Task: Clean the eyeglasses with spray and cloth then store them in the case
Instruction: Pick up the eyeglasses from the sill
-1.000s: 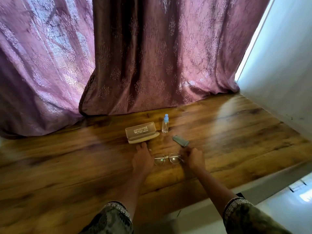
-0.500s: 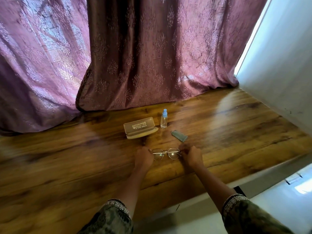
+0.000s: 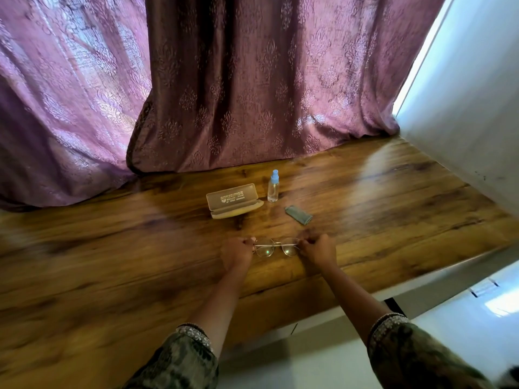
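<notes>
Hands (image 3: 237,252) (image 3: 318,249) pinch eyeglasses (image 3: 276,246) (seemingly at hinges)

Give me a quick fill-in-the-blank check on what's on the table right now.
1. The left hand and right hand each pinch one end of the ____.
2. The case lies ____, not closed.
3. The spray bottle has a ____ cap.
4. The cloth lies to the ____ of the case.
Missing words: eyeglasses; open; blue; right.
</notes>
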`<act>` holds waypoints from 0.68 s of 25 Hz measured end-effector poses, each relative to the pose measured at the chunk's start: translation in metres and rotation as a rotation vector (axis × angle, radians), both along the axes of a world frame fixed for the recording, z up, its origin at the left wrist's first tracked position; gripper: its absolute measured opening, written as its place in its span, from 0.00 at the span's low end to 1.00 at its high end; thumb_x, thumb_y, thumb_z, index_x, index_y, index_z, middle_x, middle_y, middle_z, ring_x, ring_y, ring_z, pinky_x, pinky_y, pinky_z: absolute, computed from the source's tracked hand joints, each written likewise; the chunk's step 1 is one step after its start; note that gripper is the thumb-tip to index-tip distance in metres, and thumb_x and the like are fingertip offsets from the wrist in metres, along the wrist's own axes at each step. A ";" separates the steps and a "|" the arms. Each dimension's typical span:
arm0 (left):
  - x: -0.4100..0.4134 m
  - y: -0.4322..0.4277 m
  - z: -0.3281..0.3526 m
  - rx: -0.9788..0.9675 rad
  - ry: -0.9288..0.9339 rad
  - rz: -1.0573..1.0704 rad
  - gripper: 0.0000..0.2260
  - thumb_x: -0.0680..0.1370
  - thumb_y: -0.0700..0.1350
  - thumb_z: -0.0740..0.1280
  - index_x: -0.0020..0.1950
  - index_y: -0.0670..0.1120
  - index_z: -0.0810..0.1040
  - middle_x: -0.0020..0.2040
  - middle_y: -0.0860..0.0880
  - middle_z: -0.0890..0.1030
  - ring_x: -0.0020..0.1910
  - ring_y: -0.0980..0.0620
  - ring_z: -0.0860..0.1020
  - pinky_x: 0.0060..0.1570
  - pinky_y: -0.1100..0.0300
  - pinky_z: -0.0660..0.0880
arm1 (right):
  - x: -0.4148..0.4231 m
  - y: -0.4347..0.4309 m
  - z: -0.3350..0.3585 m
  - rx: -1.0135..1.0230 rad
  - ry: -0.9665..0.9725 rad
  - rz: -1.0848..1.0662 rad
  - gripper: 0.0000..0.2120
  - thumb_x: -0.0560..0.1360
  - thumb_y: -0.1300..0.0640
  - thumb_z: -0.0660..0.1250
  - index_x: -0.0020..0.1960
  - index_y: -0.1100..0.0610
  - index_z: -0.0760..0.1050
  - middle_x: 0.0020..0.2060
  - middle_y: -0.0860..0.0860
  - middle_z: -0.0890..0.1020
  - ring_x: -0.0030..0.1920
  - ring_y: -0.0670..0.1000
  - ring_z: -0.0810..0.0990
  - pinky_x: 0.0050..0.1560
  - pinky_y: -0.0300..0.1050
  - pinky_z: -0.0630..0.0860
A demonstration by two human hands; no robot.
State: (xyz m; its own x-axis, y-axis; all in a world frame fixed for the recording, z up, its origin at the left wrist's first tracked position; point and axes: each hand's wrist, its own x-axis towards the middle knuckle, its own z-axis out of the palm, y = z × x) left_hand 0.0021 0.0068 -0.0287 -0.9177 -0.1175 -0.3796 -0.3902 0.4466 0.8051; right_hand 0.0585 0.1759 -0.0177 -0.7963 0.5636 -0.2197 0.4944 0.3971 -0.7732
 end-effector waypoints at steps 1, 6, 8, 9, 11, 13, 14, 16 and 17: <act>0.003 0.000 0.002 0.000 0.005 0.021 0.10 0.75 0.50 0.67 0.40 0.45 0.82 0.42 0.44 0.85 0.44 0.44 0.81 0.47 0.52 0.76 | 0.001 -0.001 0.000 -0.022 0.010 -0.019 0.09 0.73 0.58 0.69 0.48 0.64 0.81 0.42 0.59 0.85 0.39 0.54 0.82 0.36 0.43 0.76; 0.009 0.004 0.025 0.119 0.026 0.135 0.07 0.73 0.50 0.69 0.41 0.48 0.80 0.45 0.46 0.84 0.46 0.47 0.80 0.49 0.52 0.76 | 0.002 -0.003 0.011 -0.120 0.169 -0.135 0.12 0.72 0.54 0.70 0.43 0.63 0.81 0.38 0.58 0.84 0.39 0.54 0.82 0.37 0.42 0.72; 0.011 0.004 0.037 0.290 -0.007 0.178 0.04 0.72 0.47 0.71 0.39 0.49 0.78 0.46 0.46 0.83 0.47 0.48 0.79 0.46 0.55 0.76 | 0.005 -0.002 0.022 -0.149 0.241 -0.168 0.11 0.72 0.53 0.70 0.41 0.63 0.82 0.32 0.55 0.82 0.32 0.48 0.77 0.30 0.34 0.70; 0.012 0.002 0.043 0.375 -0.026 0.183 0.03 0.72 0.44 0.71 0.40 0.48 0.79 0.47 0.46 0.82 0.47 0.49 0.79 0.44 0.58 0.75 | 0.007 -0.002 0.026 -0.155 0.276 -0.184 0.12 0.72 0.53 0.70 0.40 0.63 0.82 0.30 0.55 0.80 0.29 0.45 0.75 0.25 0.31 0.67; 0.014 0.000 0.056 0.488 -0.049 0.157 0.04 0.72 0.40 0.71 0.46 0.43 0.79 0.47 0.46 0.81 0.48 0.51 0.77 0.40 0.64 0.73 | 0.008 -0.001 0.033 -0.156 0.344 -0.213 0.13 0.72 0.52 0.70 0.38 0.63 0.82 0.28 0.55 0.80 0.27 0.44 0.74 0.24 0.31 0.65; 0.016 -0.002 0.067 0.521 -0.043 0.131 0.06 0.73 0.40 0.70 0.49 0.41 0.79 0.43 0.49 0.80 0.44 0.53 0.77 0.38 0.66 0.70 | 0.009 -0.001 0.039 -0.183 0.399 -0.247 0.13 0.72 0.51 0.70 0.35 0.59 0.81 0.23 0.50 0.78 0.23 0.39 0.73 0.23 0.30 0.65; 0.017 -0.002 0.070 0.528 -0.024 0.123 0.06 0.73 0.42 0.69 0.47 0.41 0.78 0.41 0.50 0.80 0.41 0.55 0.77 0.37 0.66 0.70 | 0.009 -0.002 0.042 -0.202 0.424 -0.266 0.13 0.71 0.51 0.71 0.32 0.57 0.80 0.20 0.45 0.77 0.21 0.38 0.72 0.22 0.30 0.65; 0.016 -0.002 0.073 0.544 0.027 0.115 0.04 0.73 0.43 0.70 0.42 0.43 0.78 0.37 0.50 0.79 0.37 0.56 0.76 0.38 0.66 0.72 | 0.009 -0.003 0.048 -0.221 0.465 -0.292 0.13 0.70 0.52 0.72 0.29 0.56 0.78 0.16 0.44 0.74 0.19 0.36 0.71 0.21 0.30 0.64; 0.016 -0.002 0.075 0.546 0.055 0.112 0.03 0.72 0.42 0.71 0.40 0.44 0.78 0.37 0.50 0.80 0.36 0.56 0.77 0.37 0.66 0.73 | 0.009 -0.002 0.050 -0.220 0.478 -0.296 0.13 0.70 0.53 0.72 0.29 0.56 0.77 0.17 0.45 0.75 0.20 0.36 0.71 0.22 0.29 0.64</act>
